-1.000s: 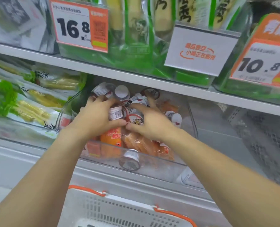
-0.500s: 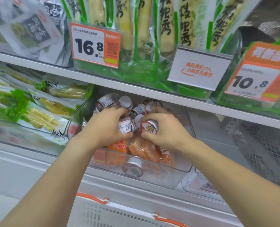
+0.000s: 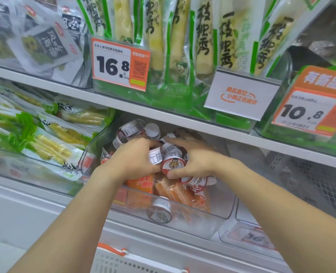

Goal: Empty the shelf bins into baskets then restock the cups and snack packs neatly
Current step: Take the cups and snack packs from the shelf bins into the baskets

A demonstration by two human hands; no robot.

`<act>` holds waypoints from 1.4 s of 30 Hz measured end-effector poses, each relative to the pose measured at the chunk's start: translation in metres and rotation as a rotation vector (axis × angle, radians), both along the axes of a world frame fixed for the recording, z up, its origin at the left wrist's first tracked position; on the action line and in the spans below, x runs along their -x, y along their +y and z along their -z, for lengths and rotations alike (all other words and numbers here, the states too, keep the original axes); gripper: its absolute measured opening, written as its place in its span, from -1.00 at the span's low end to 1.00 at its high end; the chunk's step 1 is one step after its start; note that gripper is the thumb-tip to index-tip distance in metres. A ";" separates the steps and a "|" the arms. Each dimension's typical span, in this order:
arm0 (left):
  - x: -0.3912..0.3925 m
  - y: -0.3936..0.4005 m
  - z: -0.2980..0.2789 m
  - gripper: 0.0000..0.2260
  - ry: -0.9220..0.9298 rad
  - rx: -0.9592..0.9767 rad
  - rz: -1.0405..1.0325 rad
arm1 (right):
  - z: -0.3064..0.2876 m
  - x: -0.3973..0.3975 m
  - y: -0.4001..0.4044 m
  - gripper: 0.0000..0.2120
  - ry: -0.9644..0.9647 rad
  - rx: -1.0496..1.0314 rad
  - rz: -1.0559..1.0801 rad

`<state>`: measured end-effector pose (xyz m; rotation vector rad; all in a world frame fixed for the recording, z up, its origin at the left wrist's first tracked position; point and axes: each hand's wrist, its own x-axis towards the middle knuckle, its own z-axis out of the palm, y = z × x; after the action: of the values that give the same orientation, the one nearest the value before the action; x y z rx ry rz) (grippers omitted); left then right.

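Head view: both hands reach into a clear shelf bin (image 3: 218,215) on the lower shelf, under the white upper shelf edge (image 3: 163,113). Left hand (image 3: 132,160) has its fingers curled round a small white cup with a QR label (image 3: 155,156), thumb under it. Right hand (image 3: 197,160) has its fingers curled over a cluster of cups, thumb pressed below a red-rimmed cup with a tiger face lid (image 3: 173,166). The two held cups touch each other between the hands, above the middle of the bin.

More cups (image 3: 132,129) are piled at the bin's back left, tilted at mixed angles. One cup (image 3: 160,212) lies on its side against the bin's front wall. Orange snack packs (image 3: 143,187) sit below the hands toward the front, and a clear pack of orange sticks (image 3: 175,192) is just beside them. A few red-and-white cup lids (image 3: 199,181) show under the right wrist.

A white basket with orange handle (image 3: 124,261) sits at the bottom edge, below the shelf front. A price tag reading 16.8 (image 3: 121,69) and another reading 10.8 (image 3: 308,107) hang on the upper shelf bins, with a white sign (image 3: 242,95) between them. Green bamboo-shoot packs (image 3: 45,138) fill the bin to the left.
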<state>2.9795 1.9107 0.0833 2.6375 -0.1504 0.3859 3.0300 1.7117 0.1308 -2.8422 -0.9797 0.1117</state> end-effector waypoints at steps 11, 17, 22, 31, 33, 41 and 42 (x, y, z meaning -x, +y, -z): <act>0.015 0.014 -0.017 -0.60 0.111 0.130 0.018 | -0.015 -0.007 0.012 -0.31 0.250 0.132 0.111; 0.021 0.012 -0.022 -0.44 0.134 0.159 0.051 | -0.015 -0.001 0.004 -0.40 0.154 -0.058 -0.003; 0.020 0.014 -0.023 -0.46 0.163 0.162 0.060 | -0.011 0.006 0.000 -0.36 -0.084 -0.084 -0.095; 0.021 0.014 -0.022 -0.44 0.146 0.074 0.029 | 0.011 0.012 -0.004 -0.30 0.031 -0.075 -0.091; 0.022 0.013 -0.023 -0.31 0.155 0.053 0.033 | 0.009 0.013 0.001 -0.14 0.078 -0.058 -0.096; 0.027 0.009 -0.024 -0.55 0.042 0.135 0.028 | 0.018 0.022 -0.008 -0.62 0.059 -0.258 -0.050; 0.028 0.007 -0.024 -0.57 0.015 0.143 0.023 | 0.020 0.024 -0.012 -0.61 0.039 -0.293 -0.042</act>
<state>2.9519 1.9173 0.1069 2.4956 -0.1432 0.3558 3.0061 1.7002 0.1109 -2.5457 -0.9602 0.0253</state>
